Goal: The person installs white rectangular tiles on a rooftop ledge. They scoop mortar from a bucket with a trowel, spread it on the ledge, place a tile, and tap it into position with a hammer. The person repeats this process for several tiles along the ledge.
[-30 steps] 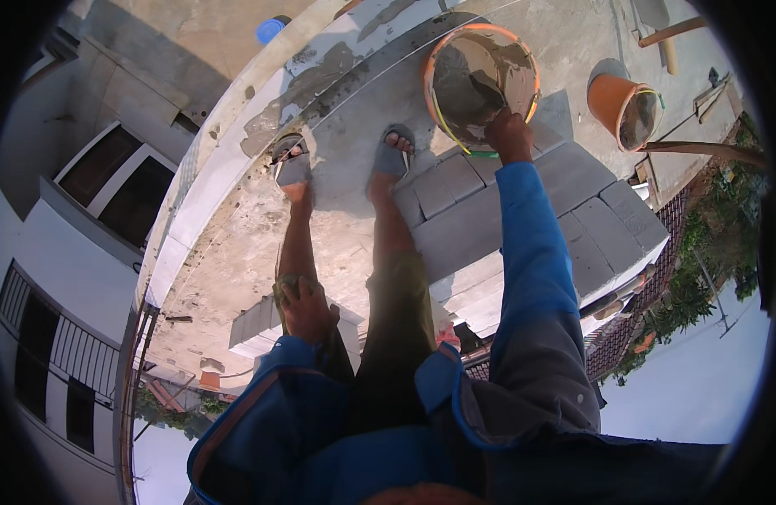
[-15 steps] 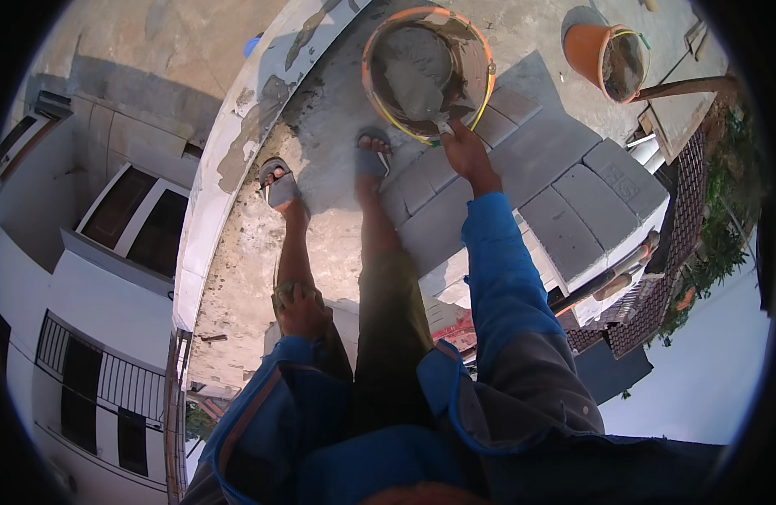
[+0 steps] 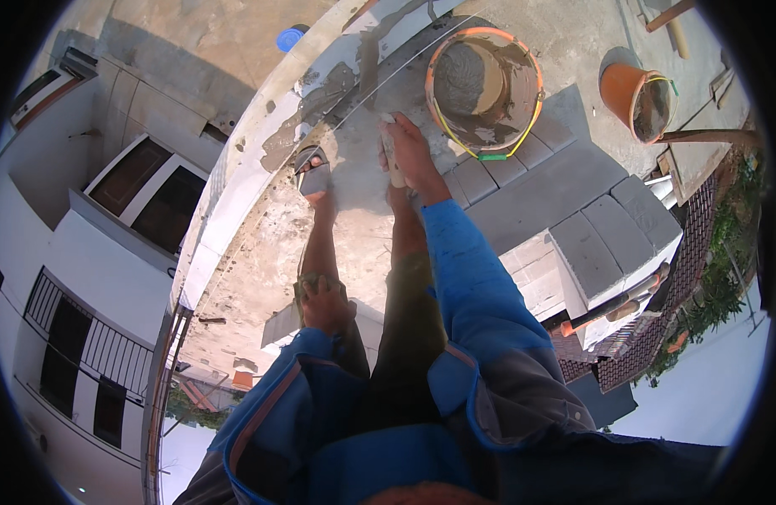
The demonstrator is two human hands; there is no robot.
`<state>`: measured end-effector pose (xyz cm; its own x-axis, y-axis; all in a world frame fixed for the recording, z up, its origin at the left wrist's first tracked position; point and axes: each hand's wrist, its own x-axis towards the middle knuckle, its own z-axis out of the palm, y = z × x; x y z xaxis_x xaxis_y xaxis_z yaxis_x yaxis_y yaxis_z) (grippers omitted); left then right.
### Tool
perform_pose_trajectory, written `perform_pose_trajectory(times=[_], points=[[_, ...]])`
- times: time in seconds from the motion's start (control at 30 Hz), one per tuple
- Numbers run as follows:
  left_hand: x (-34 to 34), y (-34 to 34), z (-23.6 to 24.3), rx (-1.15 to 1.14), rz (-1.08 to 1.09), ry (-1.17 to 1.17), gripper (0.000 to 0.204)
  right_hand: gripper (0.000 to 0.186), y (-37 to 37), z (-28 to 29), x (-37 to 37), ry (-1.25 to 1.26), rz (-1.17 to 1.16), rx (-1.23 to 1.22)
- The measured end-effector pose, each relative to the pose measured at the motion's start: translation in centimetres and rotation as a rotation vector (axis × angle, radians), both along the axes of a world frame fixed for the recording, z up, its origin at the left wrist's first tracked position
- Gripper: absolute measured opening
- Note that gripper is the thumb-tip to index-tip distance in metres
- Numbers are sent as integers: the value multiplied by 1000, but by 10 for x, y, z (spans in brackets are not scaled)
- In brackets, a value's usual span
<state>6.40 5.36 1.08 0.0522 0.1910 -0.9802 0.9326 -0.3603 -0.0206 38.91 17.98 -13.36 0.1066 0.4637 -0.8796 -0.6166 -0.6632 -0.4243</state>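
My right hand (image 3: 415, 151) is closed around the handle of a trowel (image 3: 368, 71). The narrow blade points away over the mortar-smeared slab beside the low wall. To the right of this hand stands an orange bucket (image 3: 535, 101) with wet grey mortar (image 3: 464, 80) inside and its yellow handle hanging at the near side. My left hand (image 3: 327, 303) lies on my left knee, fingers spread, holding nothing.
A thin string (image 3: 405, 69) runs along the curved wall (image 3: 236, 160), which has mortar patches. Grey blocks (image 3: 586, 248) are stacked at right. A second orange bucket (image 3: 621, 91) stands beyond, and a blue round object (image 3: 289, 39) lies across the wall.
My right hand has lifted the trowel out of the bucket and swung it left toward the wall. The view has shifted, while my left hand stays on the knee.
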Motion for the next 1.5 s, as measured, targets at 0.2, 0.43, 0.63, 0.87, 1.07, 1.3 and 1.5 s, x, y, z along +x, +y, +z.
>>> perform_pose_trajectory(times=[0.2,0.43,0.63,0.87,1.07,1.3,1.5], points=[[-17,-2,6,45,73,-46,67,23,23,-18,-118,78,-111,50],[-54,-8,2,142,203,-189,66,27,-3,-30,-203,173,-33,76],[-67,-8,6,181,249,-213,65,31,-22,-23,-243,330,-31,122],[-67,4,12,175,188,-214,60,35,-37,-9,-250,239,87,30],[-48,19,10,207,132,-223,56,22,-54,9,-148,-192,295,100],[2,20,5,80,88,-30,64,52,-85,23,86,-1150,874,-285],[40,25,-4,82,38,11,63,46,-62,-99,176,-1060,1276,-453]])
